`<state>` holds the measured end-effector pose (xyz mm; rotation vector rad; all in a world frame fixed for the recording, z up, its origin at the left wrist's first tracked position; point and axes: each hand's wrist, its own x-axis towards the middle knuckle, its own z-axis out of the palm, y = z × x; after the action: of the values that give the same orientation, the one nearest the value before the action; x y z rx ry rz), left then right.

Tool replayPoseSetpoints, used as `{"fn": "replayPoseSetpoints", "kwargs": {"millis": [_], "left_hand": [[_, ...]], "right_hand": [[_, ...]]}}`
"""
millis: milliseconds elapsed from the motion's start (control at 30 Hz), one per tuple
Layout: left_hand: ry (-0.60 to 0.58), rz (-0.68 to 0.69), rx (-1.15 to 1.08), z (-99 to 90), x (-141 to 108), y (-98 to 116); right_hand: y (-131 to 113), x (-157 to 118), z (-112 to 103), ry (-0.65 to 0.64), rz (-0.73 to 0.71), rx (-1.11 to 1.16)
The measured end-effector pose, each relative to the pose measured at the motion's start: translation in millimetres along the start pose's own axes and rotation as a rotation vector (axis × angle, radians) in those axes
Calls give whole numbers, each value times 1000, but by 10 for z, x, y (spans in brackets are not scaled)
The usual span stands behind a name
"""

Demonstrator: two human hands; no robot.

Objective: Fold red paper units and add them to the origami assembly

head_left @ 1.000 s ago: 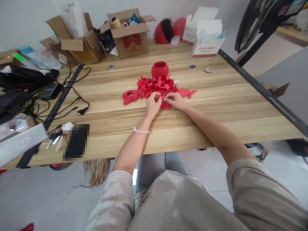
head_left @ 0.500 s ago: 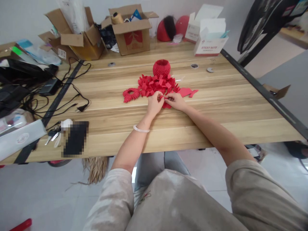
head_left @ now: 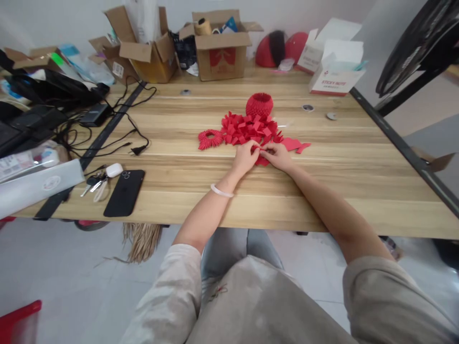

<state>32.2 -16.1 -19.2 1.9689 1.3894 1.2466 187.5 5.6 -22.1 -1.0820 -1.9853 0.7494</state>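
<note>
My left hand (head_left: 246,156) and my right hand (head_left: 278,156) meet over the table, fingers closed in a pinch around a small red paper piece (head_left: 261,149). Most of that piece is hidden by the fingertips. Just beyond them lies a heap of folded red paper pieces (head_left: 247,126). Behind the heap stands a round red paper vase-like form (head_left: 259,104) with an open top. A red ring of folded paper (head_left: 210,138) lies left of my hands. Flat red paper (head_left: 291,144) is at the right, and more red paper (head_left: 262,162) lies under my hands.
A black phone (head_left: 125,193), keys (head_left: 96,182) and a white earphone case (head_left: 114,170) lie at the front left. Black cables (head_left: 125,138) run behind them. Cardboard boxes (head_left: 222,57) and sticky-note boxes (head_left: 335,76) line the back; a fan (head_left: 409,52) stands at the right.
The view has shifted, so the table's things appear farther right. My hands stay together at the same spot before the heap, with a slight change in the fingers.
</note>
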Motion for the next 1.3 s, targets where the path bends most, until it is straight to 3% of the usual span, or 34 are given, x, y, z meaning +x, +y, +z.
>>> {"fn": "replayPoseSetpoints", "kwargs": {"millis": [267,567,900,1300], "left_hand": [[89,-95,17,8,-13,-10],[26,-38,-16,-21,-15,21],[119,-76,90,-29,-3,-42],[86,-57,69,-31,-2,-27]], "right_hand": [[-35,14,-18,60,123,221],[24,22,-22,6,75,232],[-46,2,-50,33,59,259],[-14,8,-28,30,94,367]]}}
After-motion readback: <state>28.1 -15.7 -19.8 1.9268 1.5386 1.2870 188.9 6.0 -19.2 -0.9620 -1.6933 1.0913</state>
